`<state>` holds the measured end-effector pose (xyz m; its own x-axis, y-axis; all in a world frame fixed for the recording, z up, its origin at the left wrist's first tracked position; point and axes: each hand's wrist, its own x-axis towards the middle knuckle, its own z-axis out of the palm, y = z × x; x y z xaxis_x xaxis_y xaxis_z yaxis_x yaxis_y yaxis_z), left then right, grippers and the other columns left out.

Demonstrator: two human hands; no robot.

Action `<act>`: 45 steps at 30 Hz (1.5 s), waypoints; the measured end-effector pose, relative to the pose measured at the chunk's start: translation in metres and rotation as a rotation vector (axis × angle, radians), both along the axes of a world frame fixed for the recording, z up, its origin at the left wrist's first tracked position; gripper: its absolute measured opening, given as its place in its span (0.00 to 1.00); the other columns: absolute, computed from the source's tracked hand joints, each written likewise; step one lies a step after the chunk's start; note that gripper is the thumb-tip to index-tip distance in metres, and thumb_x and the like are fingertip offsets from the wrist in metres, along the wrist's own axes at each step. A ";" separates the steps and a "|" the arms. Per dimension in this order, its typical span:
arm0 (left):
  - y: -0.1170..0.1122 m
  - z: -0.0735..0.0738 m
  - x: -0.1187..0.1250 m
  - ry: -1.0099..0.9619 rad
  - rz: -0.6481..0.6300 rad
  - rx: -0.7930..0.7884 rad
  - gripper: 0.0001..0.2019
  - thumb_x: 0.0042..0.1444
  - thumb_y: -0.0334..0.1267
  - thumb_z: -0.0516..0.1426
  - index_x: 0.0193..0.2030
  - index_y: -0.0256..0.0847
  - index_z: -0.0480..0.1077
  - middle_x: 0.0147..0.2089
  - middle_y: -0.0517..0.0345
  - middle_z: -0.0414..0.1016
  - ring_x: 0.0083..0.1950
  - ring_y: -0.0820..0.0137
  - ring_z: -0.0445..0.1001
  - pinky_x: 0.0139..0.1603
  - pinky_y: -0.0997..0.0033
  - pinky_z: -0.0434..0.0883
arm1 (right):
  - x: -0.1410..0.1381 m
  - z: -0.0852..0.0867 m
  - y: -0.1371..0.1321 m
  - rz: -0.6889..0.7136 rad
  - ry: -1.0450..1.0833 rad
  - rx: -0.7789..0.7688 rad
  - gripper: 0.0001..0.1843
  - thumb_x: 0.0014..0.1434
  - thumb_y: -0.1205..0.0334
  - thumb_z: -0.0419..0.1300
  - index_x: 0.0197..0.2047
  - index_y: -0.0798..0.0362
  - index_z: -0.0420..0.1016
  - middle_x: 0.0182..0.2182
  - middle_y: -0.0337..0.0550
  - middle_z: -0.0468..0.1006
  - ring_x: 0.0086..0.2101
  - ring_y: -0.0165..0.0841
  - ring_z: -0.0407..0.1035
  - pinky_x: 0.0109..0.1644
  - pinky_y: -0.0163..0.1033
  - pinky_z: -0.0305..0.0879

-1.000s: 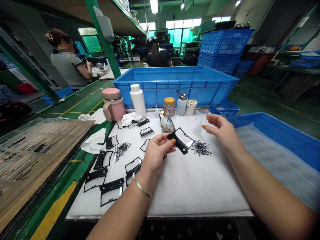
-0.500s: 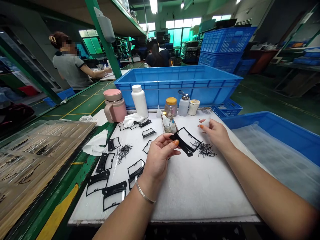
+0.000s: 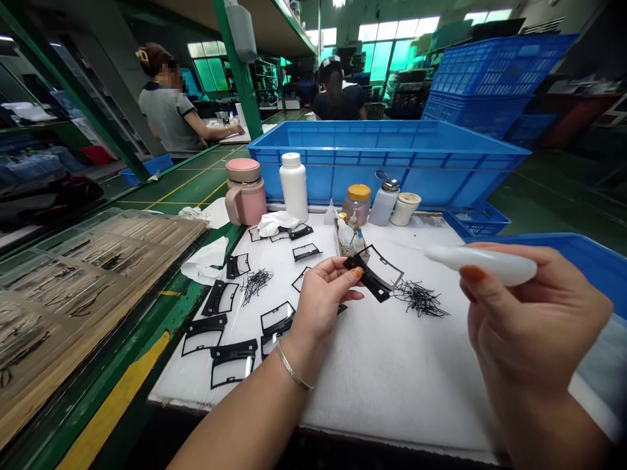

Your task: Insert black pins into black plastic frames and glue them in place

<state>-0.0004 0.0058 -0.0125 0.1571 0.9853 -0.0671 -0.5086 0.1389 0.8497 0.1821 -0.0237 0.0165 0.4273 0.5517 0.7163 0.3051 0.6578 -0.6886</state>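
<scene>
White foam-topped desk (image 3: 386, 385), large blue plastic crate (image 3: 386, 175) behind it. Left hand (image 3: 323, 303): fingers (image 3: 337, 269) pinch a black-framed clear film piece (image 3: 368, 277), held over the middle of the desk. Right hand (image 3: 533, 333), raised close to the camera: fingers (image 3: 484, 297) wrap a white plastic squeeze bottle (image 3: 482, 264) (tapered tip pointing left). Loose black fibres (image 3: 420, 299) lie just right of the film piece.

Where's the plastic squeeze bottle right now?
In the head view, the plastic squeeze bottle is at the right, held in the right hand close to the camera, its tip pointing left toward the black-framed film piece in the left hand.
</scene>
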 end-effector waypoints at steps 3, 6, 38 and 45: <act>0.000 0.001 0.000 0.003 -0.003 -0.007 0.12 0.50 0.36 0.67 0.39 0.35 0.74 0.34 0.59 0.74 0.33 0.77 0.74 0.28 0.82 0.74 | -0.009 -0.008 -0.001 -0.017 -0.112 0.125 0.10 0.51 0.64 0.73 0.38 0.50 0.83 0.35 0.45 0.78 0.35 0.42 0.72 0.35 0.43 0.66; 0.000 0.001 0.001 0.009 -0.017 -0.005 0.11 0.50 0.36 0.67 0.39 0.34 0.74 0.35 0.58 0.74 0.34 0.77 0.74 0.29 0.82 0.74 | -0.012 -0.012 -0.002 -0.004 -0.253 0.152 0.09 0.53 0.65 0.72 0.39 0.53 0.82 0.34 0.45 0.79 0.33 0.40 0.72 0.35 0.43 0.66; -0.002 0.001 0.001 0.021 -0.036 0.014 0.11 0.51 0.36 0.67 0.39 0.35 0.74 0.36 0.56 0.75 0.34 0.76 0.74 0.30 0.82 0.74 | -0.012 -0.017 -0.004 -0.031 -0.449 0.226 0.14 0.52 0.70 0.72 0.43 0.50 0.82 0.35 0.44 0.80 0.34 0.42 0.75 0.34 0.45 0.69; -0.002 -0.001 0.000 0.045 -0.046 0.035 0.11 0.52 0.37 0.66 0.40 0.35 0.74 0.37 0.56 0.75 0.36 0.75 0.74 0.32 0.81 0.74 | -0.013 -0.017 -0.006 -0.015 -0.440 0.208 0.13 0.53 0.70 0.71 0.43 0.52 0.81 0.36 0.45 0.80 0.34 0.42 0.75 0.35 0.45 0.69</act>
<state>-0.0005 0.0040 -0.0131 0.1996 0.9790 -0.0407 -0.4632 0.1309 0.8765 0.1692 -0.0294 -0.0005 0.0660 0.3740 0.9251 0.5479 0.7613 -0.3468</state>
